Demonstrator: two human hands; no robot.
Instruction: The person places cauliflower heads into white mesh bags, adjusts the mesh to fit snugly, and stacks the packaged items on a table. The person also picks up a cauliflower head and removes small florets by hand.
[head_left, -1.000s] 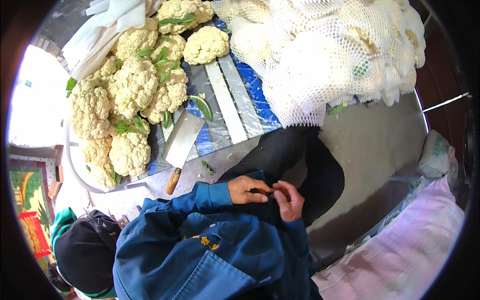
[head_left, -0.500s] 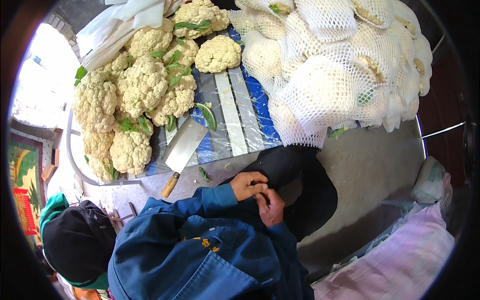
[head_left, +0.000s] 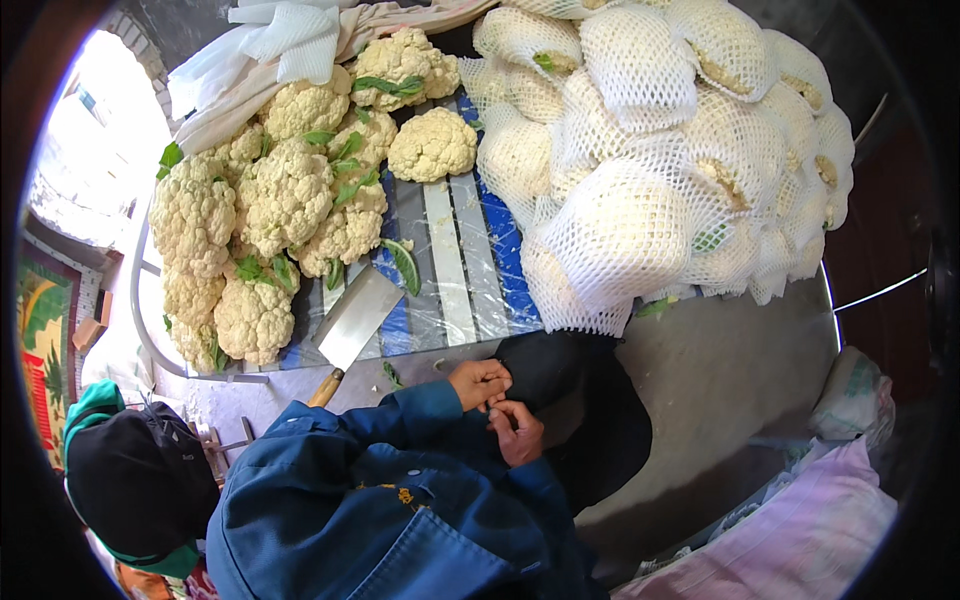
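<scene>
Over my lap, beside the table's near edge, my left hand [head_left: 480,384] and my right hand [head_left: 518,433] are close together. Both have curled fingers, with the fingertips almost meeting. Whatever they pinch, if anything, is too small or hidden to make out. A cleaver [head_left: 358,318] lies to their left on the table, its wooden handle [head_left: 326,388] sticking out over the edge. Bare cauliflowers [head_left: 286,196] with some green leaves are heaped on the left. One single cauliflower [head_left: 432,145] sits apart, nearer the middle. On the right, cauliflowers in white foam nets [head_left: 628,228] are piled high.
Striped plastic sheeting [head_left: 450,265] covers the tabletop between the two heaps. Empty white foam nets [head_left: 290,42] lie at the far left. A black and green backpack [head_left: 140,480] stands at my left. Pink cloth [head_left: 780,530] and a whitish sack [head_left: 852,395] are at the right.
The whole view has shifted slightly, so the table and its heaps appear a little lower and to the left. My hands stay together over my lap, with their fingers slightly moved.
</scene>
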